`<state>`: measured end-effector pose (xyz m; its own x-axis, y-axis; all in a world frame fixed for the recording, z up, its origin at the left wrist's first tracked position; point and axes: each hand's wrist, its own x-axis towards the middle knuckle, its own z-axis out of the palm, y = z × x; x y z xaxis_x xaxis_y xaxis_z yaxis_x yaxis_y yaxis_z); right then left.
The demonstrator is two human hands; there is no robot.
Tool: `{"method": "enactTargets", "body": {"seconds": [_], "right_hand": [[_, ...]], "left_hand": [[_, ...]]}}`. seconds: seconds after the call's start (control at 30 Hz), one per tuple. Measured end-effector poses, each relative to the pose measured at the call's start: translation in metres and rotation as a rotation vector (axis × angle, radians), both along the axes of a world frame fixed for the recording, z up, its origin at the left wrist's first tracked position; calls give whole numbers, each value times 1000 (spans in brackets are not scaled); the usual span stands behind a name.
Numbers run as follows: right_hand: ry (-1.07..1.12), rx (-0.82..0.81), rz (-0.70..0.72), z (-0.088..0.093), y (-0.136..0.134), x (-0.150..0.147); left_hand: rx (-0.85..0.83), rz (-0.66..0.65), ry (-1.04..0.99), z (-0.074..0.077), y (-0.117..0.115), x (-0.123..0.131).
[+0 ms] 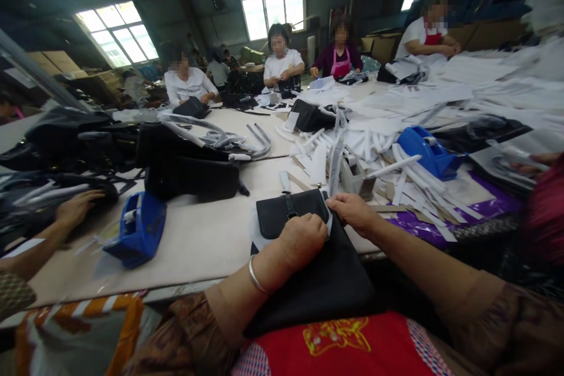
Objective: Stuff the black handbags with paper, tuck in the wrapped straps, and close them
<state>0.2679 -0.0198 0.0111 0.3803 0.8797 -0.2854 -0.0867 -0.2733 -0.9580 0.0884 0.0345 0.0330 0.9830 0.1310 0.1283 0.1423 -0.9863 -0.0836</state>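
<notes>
A black bag (326,276) lies at the table's front edge, close to my body. Its small flap pocket (271,214) has a strap with a buckle (289,204), and white paper (259,236) sticks out around the pocket. My left hand (304,239), with a bangle at the wrist, is closed at the pocket's right corner; its fingertips are partly hidden. My right hand (350,210) pinches at the bag's upper right edge, next to the pocket.
Blue tape dispensers (141,229) (427,151) stand left and right. Black bags (189,170) are piled at the left, white paper strips (409,173) at the right. A person's hand (77,210) reaches in from the left; several people sit across the table (198,235).
</notes>
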Motion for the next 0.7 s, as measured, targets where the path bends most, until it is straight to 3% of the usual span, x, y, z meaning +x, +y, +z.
{"method": "enactTargets", "body": {"seconds": [0.1,0.23,0.47,0.57,0.7], "right_hand": [[4,-39,50,-9,-1,4],[-53,-77,-10,-20,-3,1],[165,-197,30,-18,-8,-10],[247,-185,19,-15,-10,-11],[314,-266,15,-13,-10,-13]], "left_hand": [[-46,2,-5,-2,-1,-5],[-106,5,-8,-5,0,-12],[-321,-29,-171,-6,4,-38],[-396,102,-257,-7,7,-64],[-455,496,-471,-16,6,-99]]}}
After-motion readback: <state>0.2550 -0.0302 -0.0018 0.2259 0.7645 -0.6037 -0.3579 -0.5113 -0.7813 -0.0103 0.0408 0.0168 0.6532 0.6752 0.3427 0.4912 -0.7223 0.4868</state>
